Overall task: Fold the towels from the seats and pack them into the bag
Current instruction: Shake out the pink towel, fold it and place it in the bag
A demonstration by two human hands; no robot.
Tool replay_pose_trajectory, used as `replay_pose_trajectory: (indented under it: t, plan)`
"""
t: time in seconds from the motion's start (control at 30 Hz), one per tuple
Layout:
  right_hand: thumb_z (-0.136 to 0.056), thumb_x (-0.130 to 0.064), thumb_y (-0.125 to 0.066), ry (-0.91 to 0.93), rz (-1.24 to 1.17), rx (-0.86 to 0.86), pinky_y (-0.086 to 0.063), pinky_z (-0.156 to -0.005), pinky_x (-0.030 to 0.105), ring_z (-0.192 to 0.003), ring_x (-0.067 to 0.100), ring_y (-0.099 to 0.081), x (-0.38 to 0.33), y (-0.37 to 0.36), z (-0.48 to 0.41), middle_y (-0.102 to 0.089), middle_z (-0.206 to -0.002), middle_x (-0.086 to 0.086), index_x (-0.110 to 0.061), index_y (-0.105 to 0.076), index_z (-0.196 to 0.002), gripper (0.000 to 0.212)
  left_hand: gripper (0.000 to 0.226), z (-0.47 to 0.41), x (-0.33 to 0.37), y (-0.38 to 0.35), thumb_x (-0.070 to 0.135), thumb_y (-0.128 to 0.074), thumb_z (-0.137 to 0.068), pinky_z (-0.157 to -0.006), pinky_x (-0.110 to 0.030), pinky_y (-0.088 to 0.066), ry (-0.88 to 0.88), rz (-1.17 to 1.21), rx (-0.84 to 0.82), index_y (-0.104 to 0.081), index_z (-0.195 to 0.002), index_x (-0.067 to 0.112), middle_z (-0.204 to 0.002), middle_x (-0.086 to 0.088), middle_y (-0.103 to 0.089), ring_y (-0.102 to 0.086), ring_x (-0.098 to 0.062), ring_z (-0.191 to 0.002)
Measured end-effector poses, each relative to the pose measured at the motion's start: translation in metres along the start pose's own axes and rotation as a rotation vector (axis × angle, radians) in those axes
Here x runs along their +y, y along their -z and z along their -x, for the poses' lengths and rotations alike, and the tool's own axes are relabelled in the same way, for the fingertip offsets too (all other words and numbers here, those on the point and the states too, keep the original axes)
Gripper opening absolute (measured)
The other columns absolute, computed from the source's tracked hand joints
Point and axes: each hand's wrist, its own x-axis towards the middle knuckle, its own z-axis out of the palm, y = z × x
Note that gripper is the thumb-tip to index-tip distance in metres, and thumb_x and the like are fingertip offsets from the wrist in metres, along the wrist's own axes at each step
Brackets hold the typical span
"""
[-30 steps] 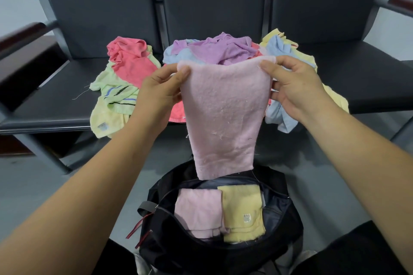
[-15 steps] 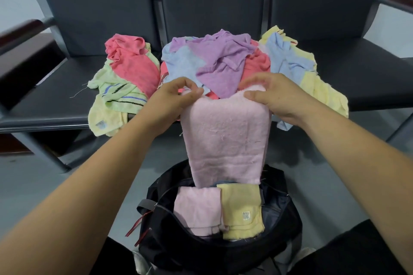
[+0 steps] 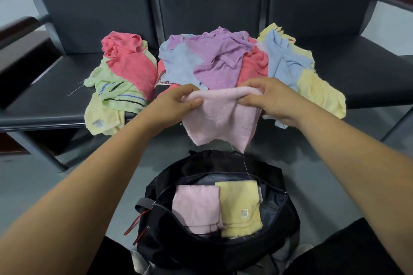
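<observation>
Pink terry cloth hangs doubled over between the two hands. The pink towel (image 3: 220, 118) is held in the air by its folded top edge, which runs left to right, with the loose ends dangling below. The left hand (image 3: 178, 102) pinches the left end of that fold between thumb and fingers. The right hand (image 3: 271, 99) has its fingers curled over the right end. Both are clamped on the cloth, and neither is clearly nearer the target.

The bag (image 3: 154, 214) stands open on the floor below the hands and a little toward the person, mouth up. The towel's lower edge hangs just above the far rim, with a stray thread trailing toward the opening. The move ahead, as I judge it, is one more fold, then straight down and slightly back.

One towel is in hand. Two are packed flat side by side, a folded pink towel (image 3: 196, 207) touching a folded yellow towel (image 3: 240, 206) on its right. Grey lining shows beyond the yellow one and is likely the free spot. The loose towels (image 3: 219, 58) lie crumpled on the row of three seats (image 3: 44, 100) in three heaps: coral, green striped and pale yellow at left, blue, purple and coral in the middle, blue and yellow at right. That makes at least eight, but they overlap too much for a firm count.
</observation>
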Motion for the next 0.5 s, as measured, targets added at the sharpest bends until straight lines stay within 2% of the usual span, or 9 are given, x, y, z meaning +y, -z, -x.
replay_pose_trajectory:
  t: [0.03, 0.1, 0.17, 0.23, 0.3, 0.33, 0.4, 0.47, 0.5]
  plan:
    - [-0.091, -0.008, -0.071, -0.036, -0.090, 0.009, -0.051, -0.059, 0.019, -0.079, 0.004, -0.065, 0.002, 0.000, 0.000, -0.070, -0.091, -0.006, -0.020, -0.072, -0.104, 0.018, 0.005, 0.000, 0.001, -0.001, 0.028, -0.063, -0.099, -0.066, -0.022, -0.049, 0.022, 0.079, -0.019, -0.068, -0.098, 0.029, -0.086, 0.008, -0.066, -0.059, -0.008, -0.074]
    - [-0.093, -0.006, -0.069, -0.100, -0.287, 0.048, -0.053, -0.057, 0.026, -0.078, 0.013, -0.065, 0.005, -0.001, -0.003, -0.066, -0.100, 0.000, -0.022, -0.068, -0.105, 0.020, 0.011, -0.001, 0.000, -0.004, 0.024, -0.065, -0.097, -0.054, -0.025, -0.049, 0.115, 0.287, -0.013, -0.068, -0.104, 0.016, -0.083, 0.000, -0.066, -0.060, -0.013, -0.066]
    - [-0.093, -0.005, -0.068, -0.146, -0.468, 0.095, -0.056, -0.058, 0.027, -0.073, 0.015, -0.065, 0.005, -0.004, -0.007, -0.067, -0.104, 0.004, -0.021, -0.066, -0.106, 0.021, 0.006, -0.004, 0.003, -0.006, 0.022, -0.066, -0.096, -0.047, -0.022, -0.043, 0.239, 0.490, 0.062, -0.066, -0.099, 0.017, -0.076, 0.000, -0.063, -0.054, -0.014, -0.059]
    - [-0.093, -0.007, -0.070, -0.201, -0.569, 0.135, -0.057, -0.067, 0.030, -0.075, 0.017, -0.066, 0.007, -0.006, -0.011, -0.071, -0.098, 0.004, -0.018, -0.067, -0.107, 0.018, 0.008, -0.006, 0.005, -0.008, 0.027, -0.069, -0.093, -0.055, -0.024, -0.045, 0.307, 0.677, 0.104, -0.066, -0.098, 0.021, -0.080, 0.002, -0.064, -0.055, -0.015, -0.066]
    - [-0.092, -0.013, -0.072, -0.237, -0.644, 0.091, -0.059, -0.076, 0.033, -0.083, 0.019, -0.068, 0.009, -0.006, -0.013, -0.074, -0.092, 0.004, -0.014, -0.069, -0.106, 0.014, 0.033, -0.007, 0.004, -0.008, 0.027, -0.075, -0.081, -0.072, -0.030, -0.052, 0.262, 0.800, 0.024, -0.065, -0.112, 0.018, -0.096, 0.000, -0.068, -0.064, -0.017, -0.085]
    - [-0.090, -0.014, -0.073, -0.235, -0.670, 0.017, -0.060, -0.081, 0.036, -0.090, 0.021, -0.070, 0.010, -0.004, -0.012, -0.074, -0.096, 0.006, -0.011, -0.069, -0.110, 0.021, 0.046, -0.006, 0.003, -0.008, 0.022, -0.079, -0.075, -0.081, -0.029, -0.054, 0.226, 0.754, -0.028, -0.065, -0.119, 0.016, -0.103, 0.000, -0.071, -0.067, -0.016, -0.094]
    - [-0.084, -0.005, -0.075, -0.222, -0.585, -0.159, -0.060, -0.083, 0.032, -0.100, 0.022, -0.071, 0.011, -0.001, -0.008, -0.074, -0.106, 0.009, -0.007, -0.068, -0.120, 0.037, 0.055, -0.005, -0.001, -0.006, 0.017, -0.087, -0.073, -0.094, -0.027, -0.051, 0.145, 0.321, -0.069, -0.067, -0.124, 0.020, -0.112, 0.003, -0.072, -0.067, -0.011, -0.104]
    - [-0.079, 0.003, -0.078, -0.179, -0.202, -0.214, -0.055, -0.078, 0.015, -0.096, 0.015, -0.069, 0.011, 0.000, -0.003, -0.071, -0.104, 0.003, -0.010, -0.070, -0.115, 0.039, 0.036, -0.003, -0.002, -0.007, 0.019, -0.081, -0.083, -0.086, -0.023, -0.047, 0.053, -0.128, -0.020, -0.072, -0.118, 0.024, -0.106, 0.009, -0.071, -0.062, -0.005, -0.095]
    - [-0.077, 0.001, -0.082, -0.137, 0.034, -0.177, -0.050, -0.074, 0.006, -0.092, 0.008, -0.065, 0.011, -0.001, -0.002, -0.068, -0.101, -0.003, -0.014, -0.072, -0.107, 0.035, 0.025, -0.002, -0.002, -0.008, 0.020, -0.076, -0.087, -0.080, -0.022, -0.045, 0.021, -0.212, 0.001, -0.074, -0.111, 0.025, -0.100, 0.009, -0.070, -0.060, -0.005, -0.088]
